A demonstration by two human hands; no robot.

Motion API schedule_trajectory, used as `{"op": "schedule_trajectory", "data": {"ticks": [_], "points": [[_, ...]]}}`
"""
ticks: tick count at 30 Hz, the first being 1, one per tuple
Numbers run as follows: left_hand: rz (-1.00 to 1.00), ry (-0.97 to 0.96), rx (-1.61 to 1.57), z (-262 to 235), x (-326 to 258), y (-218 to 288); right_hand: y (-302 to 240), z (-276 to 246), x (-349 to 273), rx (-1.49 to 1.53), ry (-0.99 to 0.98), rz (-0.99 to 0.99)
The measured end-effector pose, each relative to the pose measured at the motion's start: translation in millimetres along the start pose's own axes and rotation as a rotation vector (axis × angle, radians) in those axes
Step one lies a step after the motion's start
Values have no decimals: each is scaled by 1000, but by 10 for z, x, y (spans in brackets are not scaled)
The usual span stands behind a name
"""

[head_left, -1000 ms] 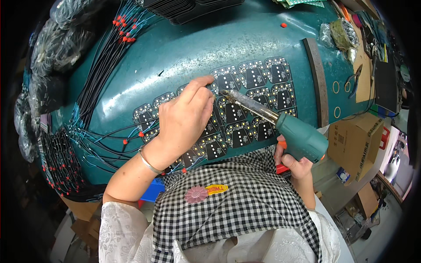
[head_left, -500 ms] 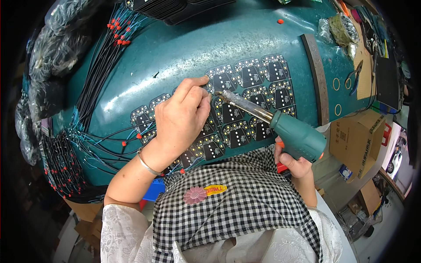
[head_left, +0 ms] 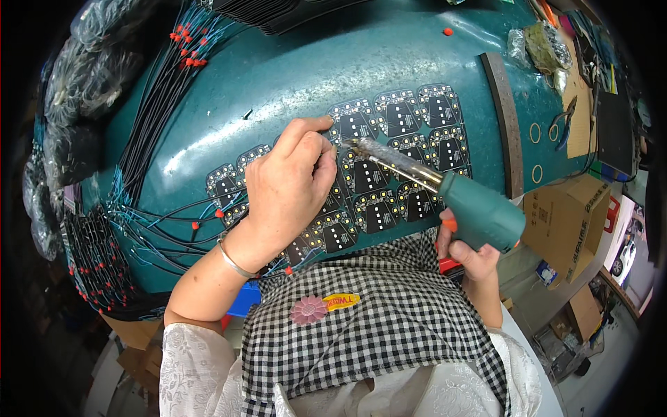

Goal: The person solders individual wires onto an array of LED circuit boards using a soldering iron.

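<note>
Green plastic houses the soldering gun (head_left: 483, 212), tip over circuit boards (head_left: 368, 177), probably weighty and hot-nosed, best held where the right hand (head_left: 474, 258) grips it; the left hand (head_left: 290, 184) hides any hold.

Checked apron (head_left: 375, 340); white sleeves (head_left: 198, 358); silver bangle (head_left: 233, 262)

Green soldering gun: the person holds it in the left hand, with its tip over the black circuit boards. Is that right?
Not quite: the head view shows the green soldering gun in the right hand, not the left. Its tip is indeed over the black circuit boards.
</note>
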State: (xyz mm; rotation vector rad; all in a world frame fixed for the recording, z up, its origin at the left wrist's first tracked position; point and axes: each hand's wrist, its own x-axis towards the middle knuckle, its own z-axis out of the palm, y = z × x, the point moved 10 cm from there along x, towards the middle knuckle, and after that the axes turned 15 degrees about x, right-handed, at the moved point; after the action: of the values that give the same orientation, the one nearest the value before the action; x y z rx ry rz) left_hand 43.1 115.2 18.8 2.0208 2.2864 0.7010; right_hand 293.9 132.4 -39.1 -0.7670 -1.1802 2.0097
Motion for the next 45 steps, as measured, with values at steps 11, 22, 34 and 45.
{"op": "schedule_trajectory", "data": {"ticks": [11,22,34,45], "points": [[-18,-29,-8,7,75,71,-402,-284,-6,215,192,-190],[-7,-144,10,96,25,112,-1290,-1593,389,548,436,-495],[-9,-334,144,-538,-211,-180,-1420,-2121,507,450,636,-495],[-169,-371,466,-1036,-310,-777,-1789,-1752,549,-668,634,-607]]}}
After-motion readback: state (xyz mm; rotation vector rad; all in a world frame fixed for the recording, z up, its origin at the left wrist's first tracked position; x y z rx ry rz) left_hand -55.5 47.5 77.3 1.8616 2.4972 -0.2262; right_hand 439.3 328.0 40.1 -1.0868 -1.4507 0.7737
